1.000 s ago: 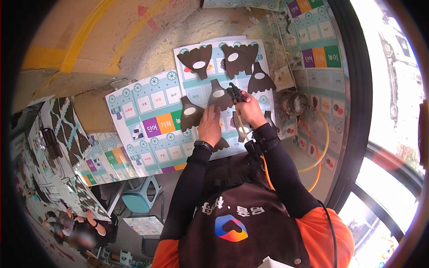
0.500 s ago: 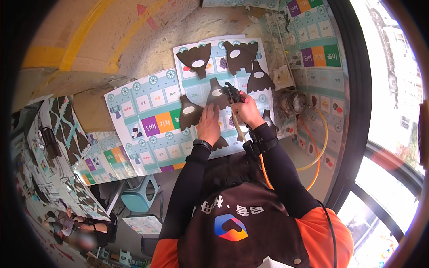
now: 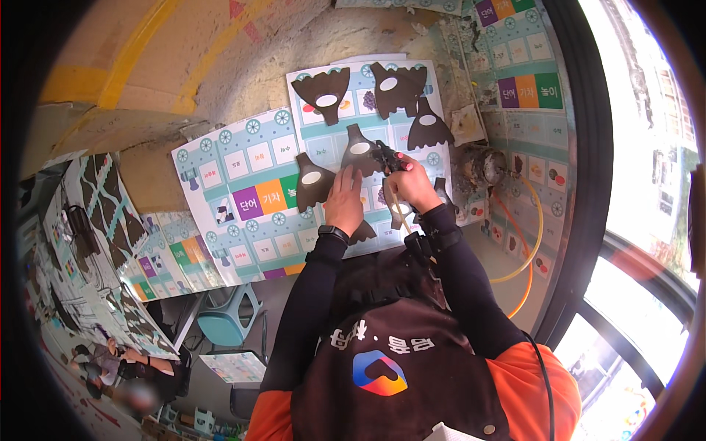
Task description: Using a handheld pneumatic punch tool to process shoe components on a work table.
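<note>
Dark brown flat cut-out pieces with scalloped ends and white oval patches lie spread over printed sheets (image 3: 239, 170). My right hand (image 3: 413, 187) grips a small black spray gun (image 3: 387, 156) with pinkish-red knobs, a thin hose running from it toward my wrist. The gun's front end is over the right edge of the middle brown piece (image 3: 358, 147). With fingers stretched out flat, my left hand (image 3: 344, 202) rests at that piece's lower edge. Left of my hand lies another piece (image 3: 312, 182); two more, a left one (image 3: 323, 92) and a right one (image 3: 398, 90), lie farther off.
A grimy metal pot (image 3: 482, 169) stands at the right, with a yellow hose (image 3: 535, 242) and an orange hose looping beside it. Cardboard (image 3: 132, 59) with yellow tape leans at upper left. A blue stool (image 3: 229, 316) stands lower left; another person works beyond it.
My right hand and the spray gun have shifted slightly right and down. The orange hose near my right wrist has swung out of sight. My left hand has barely moved.
</note>
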Motion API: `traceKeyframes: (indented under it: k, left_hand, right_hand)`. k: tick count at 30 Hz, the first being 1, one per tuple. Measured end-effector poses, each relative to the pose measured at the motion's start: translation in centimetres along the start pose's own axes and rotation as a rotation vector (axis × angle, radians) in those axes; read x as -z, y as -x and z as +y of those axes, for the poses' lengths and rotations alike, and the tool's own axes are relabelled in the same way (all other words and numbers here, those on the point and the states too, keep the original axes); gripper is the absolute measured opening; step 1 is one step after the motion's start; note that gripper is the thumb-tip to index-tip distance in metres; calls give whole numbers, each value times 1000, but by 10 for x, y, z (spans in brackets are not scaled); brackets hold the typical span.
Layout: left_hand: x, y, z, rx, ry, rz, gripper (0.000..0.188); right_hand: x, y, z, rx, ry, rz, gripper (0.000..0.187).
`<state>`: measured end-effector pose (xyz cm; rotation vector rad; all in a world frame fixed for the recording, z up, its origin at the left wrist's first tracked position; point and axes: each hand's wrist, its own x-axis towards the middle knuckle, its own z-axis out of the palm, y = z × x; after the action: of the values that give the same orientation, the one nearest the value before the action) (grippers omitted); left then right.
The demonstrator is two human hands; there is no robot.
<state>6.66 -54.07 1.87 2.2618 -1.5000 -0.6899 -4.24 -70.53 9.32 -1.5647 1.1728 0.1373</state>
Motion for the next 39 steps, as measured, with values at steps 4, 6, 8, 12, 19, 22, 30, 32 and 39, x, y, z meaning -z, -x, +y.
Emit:
traceKeyframes:
  k: [4, 6, 8, 12, 19, 22, 30, 32, 39]
  left_hand:
    - [0, 1, 1, -2, -8, 11, 64]
    - [-1, 2, 0, -4, -11, 11, 64]
    - [-3, 2, -1, -8, -7, 26, 64]
    - [-2, 2, -3, -11, -3, 18, 64]
    - [-2, -1, 4, -24, 18, 37, 56]
    - [-1, -11, 12, -41, -57, 58, 51]
    - [-34, -125, 115, 192, 28, 218, 39]
    - [-42, -146, 125, 247, -80, 196, 45]
    - [-69, -163, 127, 369, -67, 119, 45]
  right_hand:
    - [4, 3, -1, -63, -59, 102, 27]
    - [2, 1, -3, -31, -119, 60, 28]
    - [-1, -1, -4, 9, -95, 85, 28]
    - [-4, -5, 6, -7, -57, 139, 29]
    - [4, 15, -7, -85, -282, -54, 23]
    - [23, 32, -17, -39, -473, 23, 27]
    - [120, 76, 39, -51, -560, 379, 38]
    - [123, 82, 47, -50, -588, 364, 39]
    - [128, 85, 77, -106, -697, 298, 38]
